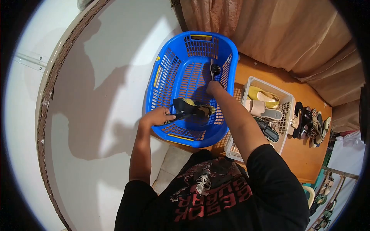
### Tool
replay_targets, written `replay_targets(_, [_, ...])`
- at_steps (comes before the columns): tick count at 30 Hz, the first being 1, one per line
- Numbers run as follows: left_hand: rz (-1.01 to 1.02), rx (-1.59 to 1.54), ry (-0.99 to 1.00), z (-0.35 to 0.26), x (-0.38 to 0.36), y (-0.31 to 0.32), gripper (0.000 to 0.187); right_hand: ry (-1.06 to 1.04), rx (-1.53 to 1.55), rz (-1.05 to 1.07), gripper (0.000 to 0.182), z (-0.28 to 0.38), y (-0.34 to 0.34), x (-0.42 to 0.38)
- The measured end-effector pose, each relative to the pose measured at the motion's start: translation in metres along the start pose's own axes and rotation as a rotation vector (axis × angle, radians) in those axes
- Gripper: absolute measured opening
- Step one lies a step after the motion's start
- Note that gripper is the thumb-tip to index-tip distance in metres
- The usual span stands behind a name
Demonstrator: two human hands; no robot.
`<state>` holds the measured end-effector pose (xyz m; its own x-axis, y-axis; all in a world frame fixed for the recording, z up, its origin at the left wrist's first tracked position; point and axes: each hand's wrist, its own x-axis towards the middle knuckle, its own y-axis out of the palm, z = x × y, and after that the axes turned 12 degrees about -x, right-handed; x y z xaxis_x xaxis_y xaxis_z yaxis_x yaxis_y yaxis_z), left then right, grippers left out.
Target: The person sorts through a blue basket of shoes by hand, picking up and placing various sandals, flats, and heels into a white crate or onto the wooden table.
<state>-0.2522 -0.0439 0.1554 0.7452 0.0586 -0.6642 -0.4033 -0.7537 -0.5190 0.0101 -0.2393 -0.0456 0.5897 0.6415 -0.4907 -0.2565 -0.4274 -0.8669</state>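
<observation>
A blue plastic laundry basket (169, 65) stands below me. My left hand (156, 116) grips a black sandal with a yellow insole (189, 106) over the basket's near rim. My right hand (213, 87) reaches inside the basket and holds a dark shoe (214, 70) up against the basket's right wall. Both arms wear short black sleeves.
A white slatted crate (286, 101) with several sandals sits to the right on a wooden bench (304, 154). More sandals (310, 122) line up beyond it. A white wall is on the left, beige curtains (285, 34) hang behind. A shoe rack (325, 184) shows at lower right.
</observation>
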Motion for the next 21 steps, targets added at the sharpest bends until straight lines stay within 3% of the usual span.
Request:
replay_targets(4, [-0.062, -0.099, -0.056, -0.012, -0.013, -0.002, 0.039, 0.084, 0.029, -0.084, 0.03, 0.014, -0.025, -0.035])
replay_targets(6, [-0.155, -0.308, 0.141, -0.002, -0.009, 0.003, 0.037, 0.176, 0.179, -0.157, 0.028, 0.019, -0.028, -0.046])
replay_targets(7, [-0.15, -0.304, 0.146, -0.009, -0.012, 0.002, 0.037, 0.185, 0.181, -0.157, 0.028, 0.024, -0.032, -0.053])
replay_targets(13, [-0.337, -0.405, 0.163, 0.005, 0.006, 0.01, 0.037, 0.066, 0.451, -0.09, 0.032, 0.051, -0.044, -0.095])
replay_targets(16, [-0.345, -0.666, 0.215, 0.0, 0.007, 0.015, 0.034, -0.049, 0.389, 0.04, 0.031, 0.052, -0.049, -0.11])
replay_targets(19, [-0.387, -0.76, 0.202, -0.015, -0.002, 0.019, 0.031, 0.12, 0.638, 0.102, 0.031, 0.056, -0.061, -0.116])
replay_targets(21, [-0.436, -0.716, 0.157, -0.026, -0.005, 0.023, 0.028, 0.117, 0.76, 0.088, 0.032, 0.051, -0.07, -0.124])
